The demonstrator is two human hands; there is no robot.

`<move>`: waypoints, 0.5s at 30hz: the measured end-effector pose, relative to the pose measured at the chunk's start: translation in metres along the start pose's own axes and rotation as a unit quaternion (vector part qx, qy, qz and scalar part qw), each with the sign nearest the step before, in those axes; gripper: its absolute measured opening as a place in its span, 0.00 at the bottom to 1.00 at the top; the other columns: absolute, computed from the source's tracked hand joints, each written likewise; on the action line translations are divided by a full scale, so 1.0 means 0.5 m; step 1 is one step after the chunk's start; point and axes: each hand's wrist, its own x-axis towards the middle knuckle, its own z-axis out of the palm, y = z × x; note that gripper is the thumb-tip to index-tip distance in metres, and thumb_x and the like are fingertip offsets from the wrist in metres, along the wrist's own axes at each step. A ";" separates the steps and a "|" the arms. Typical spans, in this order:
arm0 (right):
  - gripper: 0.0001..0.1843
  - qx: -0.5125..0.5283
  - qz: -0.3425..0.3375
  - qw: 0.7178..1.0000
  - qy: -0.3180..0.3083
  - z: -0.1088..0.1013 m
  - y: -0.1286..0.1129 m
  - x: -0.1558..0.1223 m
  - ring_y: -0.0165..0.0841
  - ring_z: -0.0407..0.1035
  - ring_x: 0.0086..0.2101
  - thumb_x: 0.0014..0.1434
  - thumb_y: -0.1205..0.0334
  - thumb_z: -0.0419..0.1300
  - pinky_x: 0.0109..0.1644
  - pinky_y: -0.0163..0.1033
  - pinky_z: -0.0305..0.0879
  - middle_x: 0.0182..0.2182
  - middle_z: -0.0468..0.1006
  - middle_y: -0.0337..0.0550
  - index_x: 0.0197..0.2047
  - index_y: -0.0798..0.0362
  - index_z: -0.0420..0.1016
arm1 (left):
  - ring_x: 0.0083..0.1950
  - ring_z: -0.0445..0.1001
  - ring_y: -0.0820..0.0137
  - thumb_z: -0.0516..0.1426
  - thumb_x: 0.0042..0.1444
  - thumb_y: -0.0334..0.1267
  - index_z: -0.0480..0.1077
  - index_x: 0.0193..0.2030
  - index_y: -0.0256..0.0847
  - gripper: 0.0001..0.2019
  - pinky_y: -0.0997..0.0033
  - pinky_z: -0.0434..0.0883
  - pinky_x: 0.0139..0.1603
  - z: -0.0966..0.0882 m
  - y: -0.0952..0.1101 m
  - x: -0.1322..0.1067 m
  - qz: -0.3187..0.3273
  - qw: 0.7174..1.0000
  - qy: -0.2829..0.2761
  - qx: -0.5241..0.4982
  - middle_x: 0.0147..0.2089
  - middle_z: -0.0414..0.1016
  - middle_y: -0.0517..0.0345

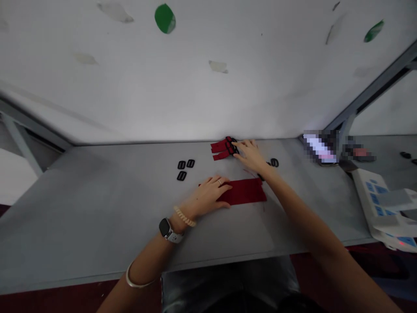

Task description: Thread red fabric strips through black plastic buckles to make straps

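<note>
A wide red fabric strip (pixel 246 191) lies flat on the grey table. My left hand (pixel 211 193) rests on the strip's left end, palm down with fingers stretched out. Beyond it, close to the wall, are short red straps (pixel 220 149) with black plastic buckles (pixel 230 146) on them. The thumb and index finger of my right hand (pixel 249 153) close on the right side of these buckles, while the other fingers extend past them. Loose black slide buckles (pixel 186 164) lie to the left. Another black buckle (pixel 274 162) sits right of my right hand, and its neighbours are partly hidden by my wrist.
A white wall (pixel 195 100) rises along the back of the grey table (pixel 107 208). At the right stand a lit phone-like screen (pixel 321 148), blurred, and a white machine with blue buttons (pixel 374 195). Metal frame bars (pixel 374 91) slant at both sides.
</note>
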 end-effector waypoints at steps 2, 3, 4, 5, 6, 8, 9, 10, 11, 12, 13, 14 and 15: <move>0.21 -0.014 -0.007 1.000 -0.002 0.014 -0.012 0.019 0.53 0.61 0.52 0.62 0.58 0.59 0.53 0.57 0.61 0.50 0.73 0.56 0.57 0.52 0.72 | 0.60 0.68 0.55 0.62 0.57 0.50 0.69 0.57 0.39 0.25 0.55 0.65 0.57 0.000 0.000 0.000 0.000 1.000 -0.001 -0.005 0.61 0.70 0.48; 0.19 -0.016 -0.008 1.000 -0.003 0.019 -0.014 0.022 0.53 0.61 0.52 0.60 0.59 0.61 0.54 0.56 0.60 0.50 0.73 0.56 0.54 0.53 0.74 | 0.59 0.68 0.56 0.61 0.58 0.51 0.70 0.57 0.40 0.24 0.55 0.65 0.57 0.000 0.000 -0.001 -0.003 1.000 0.003 -0.007 0.60 0.71 0.49; 0.17 -0.013 -0.009 1.000 -0.006 0.023 -0.016 0.020 0.53 0.61 0.52 0.59 0.60 0.63 0.54 0.56 0.60 0.49 0.73 0.56 0.51 0.54 0.74 | 0.59 0.68 0.56 0.60 0.58 0.51 0.70 0.56 0.40 0.23 0.55 0.65 0.57 0.000 0.001 -0.001 -0.014 1.000 0.014 -0.006 0.60 0.71 0.50; 0.16 -0.005 -0.010 1.000 -0.011 0.025 -0.016 0.014 0.52 0.61 0.52 0.57 0.61 0.64 0.54 0.56 0.60 0.48 0.74 0.56 0.49 0.55 0.75 | 0.59 0.67 0.56 0.59 0.60 0.51 0.71 0.54 0.40 0.21 0.54 0.64 0.57 0.000 0.001 -0.001 -0.037 0.999 0.035 -0.002 0.59 0.72 0.50; 0.16 0.010 -0.014 1.000 -0.017 0.026 -0.017 0.004 0.51 0.62 0.51 0.56 0.60 0.66 0.54 0.55 0.60 0.47 0.74 0.54 0.48 0.54 0.75 | 0.59 0.67 0.56 0.58 0.62 0.49 0.72 0.54 0.40 0.19 0.54 0.64 0.57 0.000 0.001 -0.001 -0.071 0.995 0.066 0.003 0.59 0.72 0.50; 0.16 0.058 -0.031 0.997 -0.028 0.021 -0.021 -0.022 0.49 0.63 0.50 0.55 0.59 0.68 0.53 0.54 0.61 0.45 0.76 0.51 0.46 0.52 0.75 | 0.61 0.66 0.56 0.55 0.65 0.44 0.71 0.55 0.40 0.15 0.53 0.63 0.58 -0.002 -0.002 0.000 -0.161 0.976 0.145 0.008 0.59 0.72 0.50; 0.15 0.089 -0.044 0.995 -0.030 0.016 -0.026 -0.037 0.48 0.64 0.49 0.54 0.57 0.68 0.53 0.54 0.62 0.44 0.76 0.49 0.45 0.51 0.75 | 0.61 0.65 0.56 0.53 0.66 0.41 0.70 0.57 0.41 0.15 0.53 0.63 0.58 -0.003 -0.005 0.000 -0.206 0.962 0.182 0.003 0.60 0.72 0.49; 0.15 0.125 -0.057 0.990 -0.027 0.010 -0.031 -0.051 0.47 0.64 0.49 0.54 0.56 0.68 0.54 0.53 0.62 0.44 0.77 0.47 0.44 0.50 0.75 | 0.62 0.64 0.56 0.52 0.67 0.39 0.69 0.58 0.41 0.16 0.53 0.63 0.58 -0.004 -0.010 0.000 -0.244 0.947 0.209 -0.009 0.61 0.72 0.49; 0.14 0.161 -0.069 0.984 -0.022 0.002 -0.038 -0.065 0.45 0.65 0.49 0.55 0.55 0.68 0.54 0.53 0.63 0.43 0.77 0.46 0.44 0.48 0.75 | 0.62 0.64 0.55 0.51 0.67 0.38 0.68 0.60 0.42 0.16 0.52 0.63 0.58 -0.005 -0.015 0.000 -0.274 0.935 0.222 -0.030 0.61 0.72 0.50; 0.14 0.195 -0.075 0.978 -0.016 -0.006 -0.045 -0.076 0.44 0.65 0.49 0.55 0.55 0.67 0.55 0.53 0.63 0.43 0.77 0.45 0.44 0.47 0.75 | 0.63 0.64 0.55 0.51 0.67 0.38 0.68 0.60 0.42 0.16 0.51 0.62 0.59 -0.006 -0.022 -0.001 -0.295 0.928 0.222 -0.058 0.61 0.72 0.50; 0.14 0.226 -0.074 0.971 -0.011 -0.013 -0.052 -0.086 0.44 0.65 0.50 0.55 0.55 0.67 0.56 0.52 0.63 0.44 0.76 0.44 0.45 0.47 0.74 | 0.62 0.64 0.56 0.50 0.67 0.38 0.69 0.58 0.43 0.16 0.51 0.62 0.59 -0.007 -0.029 -0.002 -0.305 0.924 0.213 -0.091 0.59 0.73 0.51; 0.14 0.250 -0.071 0.966 -0.007 -0.020 -0.059 -0.093 0.43 0.65 0.50 0.56 0.54 0.67 0.57 0.53 0.63 0.44 0.76 0.44 0.45 0.46 0.74 | 0.61 0.65 0.56 0.50 0.67 0.39 0.71 0.55 0.43 0.15 0.52 0.62 0.58 -0.007 -0.035 -0.003 -0.305 0.923 0.200 -0.127 0.57 0.75 0.51; 0.14 0.267 -0.070 0.961 -0.005 -0.025 -0.065 -0.099 0.43 0.65 0.51 0.56 0.54 0.67 0.57 0.53 0.63 0.45 0.76 0.44 0.45 0.46 0.74 | 0.58 0.67 0.58 0.50 0.66 0.40 0.73 0.51 0.43 0.13 0.54 0.63 0.58 -0.007 -0.041 -0.004 -0.296 0.922 0.187 -0.163 0.54 0.76 0.53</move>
